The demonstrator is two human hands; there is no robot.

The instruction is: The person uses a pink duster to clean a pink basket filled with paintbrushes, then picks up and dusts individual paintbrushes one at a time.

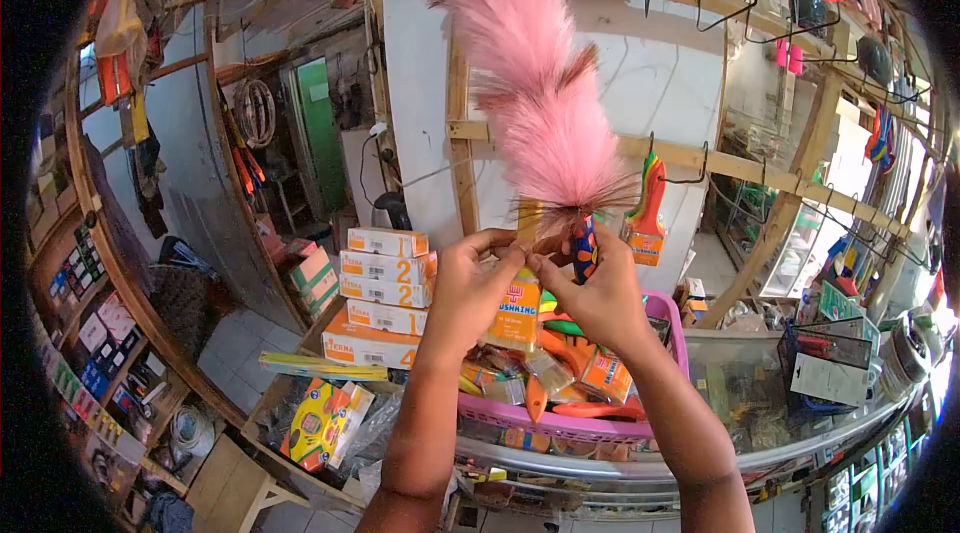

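Note:
Before me, my left hand (478, 281) and my right hand (598, 295) meet with their fingertips pinched together. Between them is a paintbrush (513, 318) in an orange and yellow sleeve, its bristle end pointing down and its yellow handle rising above my fingers. Directly behind and above hangs a fluffy pink duster (560, 123); its dark patterned handle (585, 248) passes behind my right fingers. Below my hands, a pink basket (668, 333) holds several more packaged paintbrushes (605, 378). Another paintbrush (646, 208) with a rainbow-coloured handle hangs to the right of my right hand.
Stacked white and orange boxes (385, 293) stand left of the basket. A yellow printed packet (318, 423) lies lower left. The basket rests on a glass counter (735, 383), with a dark wire basket (825, 368) farther right. Metal hooks (725, 13) stick out from wooden rails overhead.

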